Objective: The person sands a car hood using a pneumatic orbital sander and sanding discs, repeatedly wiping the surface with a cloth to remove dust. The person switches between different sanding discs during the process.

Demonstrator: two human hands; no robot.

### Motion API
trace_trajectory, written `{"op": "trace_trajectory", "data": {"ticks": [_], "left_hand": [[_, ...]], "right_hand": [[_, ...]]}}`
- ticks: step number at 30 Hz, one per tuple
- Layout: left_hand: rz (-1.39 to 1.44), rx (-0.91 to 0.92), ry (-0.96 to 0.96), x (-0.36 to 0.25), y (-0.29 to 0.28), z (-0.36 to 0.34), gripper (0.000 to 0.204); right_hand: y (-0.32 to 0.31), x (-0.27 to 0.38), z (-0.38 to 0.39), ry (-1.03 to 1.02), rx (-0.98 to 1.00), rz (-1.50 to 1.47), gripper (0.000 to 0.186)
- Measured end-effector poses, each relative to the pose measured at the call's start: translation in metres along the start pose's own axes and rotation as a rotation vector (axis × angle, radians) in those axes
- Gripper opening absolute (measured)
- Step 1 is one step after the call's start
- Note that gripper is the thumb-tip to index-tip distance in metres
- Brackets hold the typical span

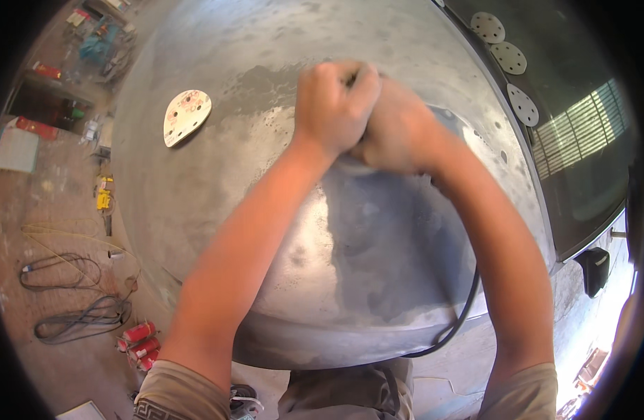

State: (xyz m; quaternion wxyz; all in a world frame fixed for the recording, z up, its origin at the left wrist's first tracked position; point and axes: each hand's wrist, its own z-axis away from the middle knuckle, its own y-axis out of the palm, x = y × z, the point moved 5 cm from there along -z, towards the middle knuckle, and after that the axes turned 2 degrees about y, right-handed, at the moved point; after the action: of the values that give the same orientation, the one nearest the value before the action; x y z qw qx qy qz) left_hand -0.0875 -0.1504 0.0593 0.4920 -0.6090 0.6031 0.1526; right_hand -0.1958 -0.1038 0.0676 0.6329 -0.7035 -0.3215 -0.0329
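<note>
Both my hands are together over the middle of a grey, patchily sanded car hood (210, 189). My left hand (336, 105) is closed, its fingers curled in against my right hand. Blurred by motion, my right hand (402, 129) is also closed, bent over from the right. What lies under them is mostly hidden; only a pale edge shows below the fingers. A black hose or cord (469, 301) comes out from behind my right forearm and curves over the hood's near edge. To the left, a round white sanding disc with holes (187, 117) lies on the hood.
Three more sanding discs (509, 58) lie along the dark windshield (581, 189) at right. A black side mirror (595, 271) sticks out beyond it. On the floor at left are coiled cables (84, 318), red cylinders (141, 344) and a yellow tool (105, 192).
</note>
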Motion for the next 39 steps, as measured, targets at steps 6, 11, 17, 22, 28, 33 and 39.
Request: {"op": "trace_trajectory", "data": {"ticks": [6, 11, 17, 22, 28, 33, 39], "left_hand": [[0.086, -0.167, 0.132, -0.013, 0.013, 0.040, 0.033], [0.072, -0.115, 0.071, -0.020, 0.005, 0.058, 0.032], [0.076, -0.163, -0.002, 0.017, 0.004, -0.022, 0.037], [0.128, -0.231, 0.229, -0.009, 0.013, 0.040, 0.040], [0.093, -0.127, 0.120, 0.000, 0.011, -0.004, 0.039], [0.092, -0.138, 0.133, -0.005, 0.007, 0.029, 0.038], [0.088, -0.125, 0.097, -0.013, 0.010, 0.051, 0.033]], "right_hand": [[0.006, 0.017, 0.039, -0.065, -0.015, 0.073, 0.018], [0.016, 0.028, 0.044, 0.004, 0.072, -0.012, 0.017], [-0.004, -0.015, -0.019, 0.169, 0.102, -0.037, 0.025], [0.017, 0.016, 0.041, -0.056, -0.052, 0.119, 0.023], [0.005, -0.010, 0.002, 0.026, -0.111, 0.149, 0.022], [0.008, 0.017, 0.025, 0.035, 0.033, 0.195, 0.020], [0.019, 0.025, 0.048, 0.034, -0.025, 0.192, 0.020]]}}
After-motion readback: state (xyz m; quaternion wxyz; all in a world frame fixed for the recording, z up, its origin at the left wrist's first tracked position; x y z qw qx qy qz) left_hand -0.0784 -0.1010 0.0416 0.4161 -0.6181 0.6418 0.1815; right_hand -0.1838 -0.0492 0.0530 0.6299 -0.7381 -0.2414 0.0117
